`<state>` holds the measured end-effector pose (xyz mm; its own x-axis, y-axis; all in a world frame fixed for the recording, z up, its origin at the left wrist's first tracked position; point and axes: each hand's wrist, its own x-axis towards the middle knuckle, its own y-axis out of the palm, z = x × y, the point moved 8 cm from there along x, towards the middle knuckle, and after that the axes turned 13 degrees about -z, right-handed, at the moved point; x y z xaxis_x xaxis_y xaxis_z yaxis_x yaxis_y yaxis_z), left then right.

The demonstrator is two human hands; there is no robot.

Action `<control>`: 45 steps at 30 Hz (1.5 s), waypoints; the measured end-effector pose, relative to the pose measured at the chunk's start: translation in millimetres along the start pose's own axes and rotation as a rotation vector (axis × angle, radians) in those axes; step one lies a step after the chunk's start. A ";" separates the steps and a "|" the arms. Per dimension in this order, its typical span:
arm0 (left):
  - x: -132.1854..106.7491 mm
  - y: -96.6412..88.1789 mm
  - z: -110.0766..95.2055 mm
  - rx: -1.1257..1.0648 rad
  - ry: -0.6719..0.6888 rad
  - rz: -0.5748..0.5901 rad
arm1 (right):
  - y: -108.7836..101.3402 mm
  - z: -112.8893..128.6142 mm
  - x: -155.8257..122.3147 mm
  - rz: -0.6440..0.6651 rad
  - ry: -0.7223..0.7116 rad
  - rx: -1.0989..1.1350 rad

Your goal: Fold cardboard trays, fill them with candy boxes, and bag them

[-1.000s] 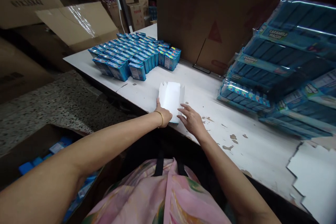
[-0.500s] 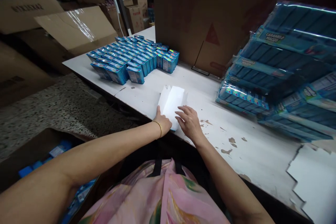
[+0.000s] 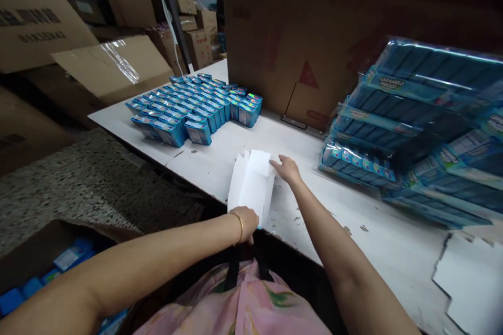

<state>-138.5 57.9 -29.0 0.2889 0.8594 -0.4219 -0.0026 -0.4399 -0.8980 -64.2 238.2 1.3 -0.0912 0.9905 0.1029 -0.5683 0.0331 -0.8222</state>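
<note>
On the white table, a folded white card lies at the near edge — the left hand curled closed on its end, the right hand open, fingertips barely touching its far side, empty

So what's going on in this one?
A person stands at a white table. Their left hand grips the near end of a folded white card, while their open right hand sits just beside its far end. Rows of small blue boxes stand on the table, with shrink-wrapped blue packs stacked to the right.
</note>
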 end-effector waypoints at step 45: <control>64.0 -46.3 119.4 -0.381 -0.011 -0.237 | 36.9 30.5 -58.0 0.186 -0.172 -0.049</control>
<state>-234.2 164.4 -29.4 0.2292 0.9498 -0.2131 0.4158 -0.2934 -0.8608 -104.8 177.9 -17.9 -0.3307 0.9430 0.0379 -0.4885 -0.1367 -0.8618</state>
